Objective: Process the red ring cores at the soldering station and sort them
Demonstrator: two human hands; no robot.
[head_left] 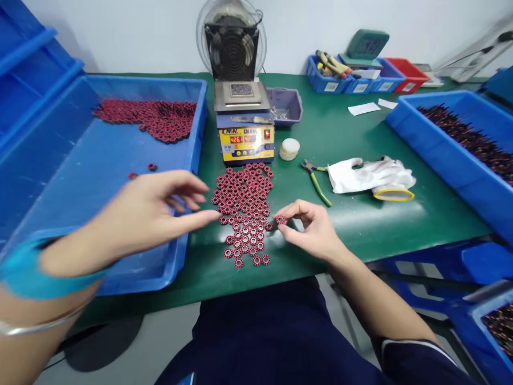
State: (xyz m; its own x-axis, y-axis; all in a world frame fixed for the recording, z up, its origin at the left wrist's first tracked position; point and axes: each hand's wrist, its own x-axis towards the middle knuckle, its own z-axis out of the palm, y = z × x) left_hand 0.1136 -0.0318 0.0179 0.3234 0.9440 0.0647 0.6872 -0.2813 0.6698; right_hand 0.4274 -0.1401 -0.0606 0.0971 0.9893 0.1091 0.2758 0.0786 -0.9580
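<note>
My right hand (308,227) pinches a small red toothed ring (281,220) between thumb and fingertips, just above the green tabletop. To its left many like red rings (244,198) lie flat in a spread patch, several at the near end standing apart from the rest. My left hand (172,206), slightly blurred, hovers over the right wall of the large blue tray with thumb and fingers apart. Nothing shows in its grasp, and its thumb tip is close to the rings' left edge.
The blue tray (195,155) holds a heap of red rings (154,115). Behind the patch stands a soldering pot with a digital display (246,140). Green-handled cutters (316,182) and white gloves (368,176) lie right. Another blue tray (404,120) holds copper-coloured parts.
</note>
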